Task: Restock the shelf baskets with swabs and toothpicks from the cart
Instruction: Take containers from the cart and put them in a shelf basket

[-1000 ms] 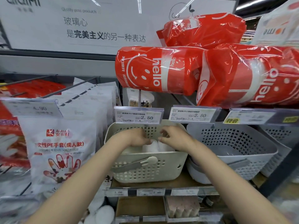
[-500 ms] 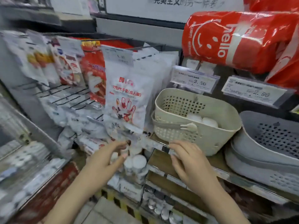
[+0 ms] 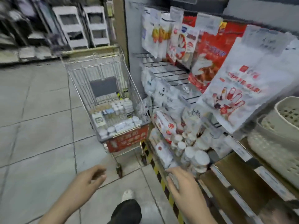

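The step in hand looks like the trip to fetch more stock: both hands are empty and the view faces the cart (image 3: 111,109), which stands on the tiled floor (image 3: 37,126) to the left of the shelf unit, well apart from the hands. In its near end lie small white round tubs and boxes (image 3: 119,123), probably the swabs and toothpicks, but the picture is too blurred to tell which is which.

The beige basket (image 3: 286,110) that I take as the one to restock sits on the shelf at the far right edge of the view, with a second pale basket (image 3: 275,152) just below and in front of it. What lies inside them I cannot tell from here.

The next move, in my judgement, calls for a step toward the cart and a reach down into its near end, and then a choice of the right kind of tub for the right basket.

The left hand (image 3: 88,179) hangs low over the floor, fingers loosely curled and relaxed, so its grip is loose and holds nothing. The right hand (image 3: 182,183) is at the same height, beside the low shelf of white lidded containers (image 3: 194,157); its fingers point forward toward them, the grip also without anything in it. I cannot tell whether it touches them.
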A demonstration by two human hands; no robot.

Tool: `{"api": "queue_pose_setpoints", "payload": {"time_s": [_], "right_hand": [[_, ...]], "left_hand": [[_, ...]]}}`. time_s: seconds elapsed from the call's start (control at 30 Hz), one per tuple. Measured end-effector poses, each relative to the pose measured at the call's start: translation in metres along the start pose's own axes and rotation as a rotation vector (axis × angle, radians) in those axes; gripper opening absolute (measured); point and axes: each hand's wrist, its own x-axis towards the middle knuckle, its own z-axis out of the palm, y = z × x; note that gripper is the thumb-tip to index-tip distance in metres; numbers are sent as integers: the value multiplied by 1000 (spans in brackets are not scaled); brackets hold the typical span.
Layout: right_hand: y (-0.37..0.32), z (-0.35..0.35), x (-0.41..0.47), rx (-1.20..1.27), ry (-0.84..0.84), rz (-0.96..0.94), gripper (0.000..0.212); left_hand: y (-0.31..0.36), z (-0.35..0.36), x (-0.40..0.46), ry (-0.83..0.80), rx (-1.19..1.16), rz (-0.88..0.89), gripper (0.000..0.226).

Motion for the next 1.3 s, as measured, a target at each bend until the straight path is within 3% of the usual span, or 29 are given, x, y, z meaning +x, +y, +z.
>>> {"api": "queue_pose_setpoints", "payload": {"time_s": [0.43, 0.7, 0.9, 1.07, 1.17, 1.3], "right_hand": [[-88, 83, 195, 40, -148, -214, 18], [-86, 124, 295, 43, -236, -105, 17], [-68, 147, 366, 19, -347, -60, 22], [-47, 187, 425, -61, -560, -60, 25], [-29, 212, 452, -93, -656, -40, 28], [-6, 246, 484, -157, -733, -33, 36]], "left_hand": [[-87, -94, 80, 205, -95, -196, 15], [-104, -143, 177, 249, -100, -163, 13], [-102, -116, 251, 132, -163, -182, 19], [-106, -81, 304, 50, -238, -279, 23], [-114, -63, 337, 23, -317, -395, 21], [-130, -35, 389, 103, -462, -569, 15]]}}
